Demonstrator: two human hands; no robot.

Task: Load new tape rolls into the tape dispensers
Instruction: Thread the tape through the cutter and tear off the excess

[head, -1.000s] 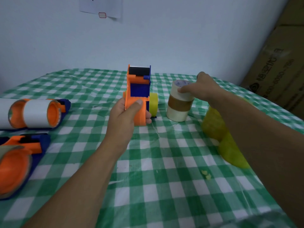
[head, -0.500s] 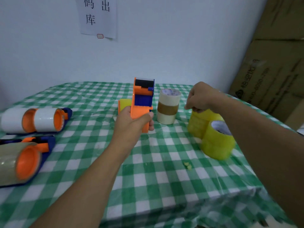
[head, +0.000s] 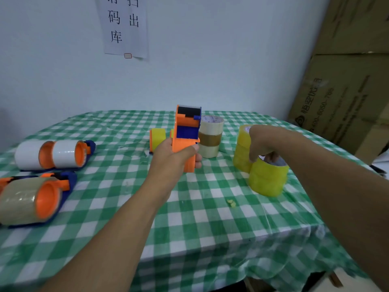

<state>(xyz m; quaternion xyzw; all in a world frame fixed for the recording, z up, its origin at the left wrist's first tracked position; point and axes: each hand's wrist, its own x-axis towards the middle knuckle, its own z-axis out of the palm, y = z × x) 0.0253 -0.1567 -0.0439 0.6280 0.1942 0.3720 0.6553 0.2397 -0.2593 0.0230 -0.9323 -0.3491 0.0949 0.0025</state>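
Above the middle of the green checked tablecloth [head: 210,218], the left hand [head: 172,153] grips an orange-and-blue tape dispenser [head: 186,131] by its handle, fingers wrapped tight, cutter end pointing up. Just right of that grip stands a stack of beige and brown tape rolls [head: 210,138]; just left sits a small yellow roll [head: 157,139]. Farther right, the right hand [head: 262,142] reaches down onto a yellow tape roll [head: 268,180] — thumb outside, fingertips dipping into the core, seemingly pinching its wall, though blur leaves that unsure. Behind this hand stands a yellow stack [head: 241,152], just beside the roll. Far left of both hands lie two loaded ones — a white-tape dispenser [head: 52,154] and a tan-tape dispenser [head: 27,200].
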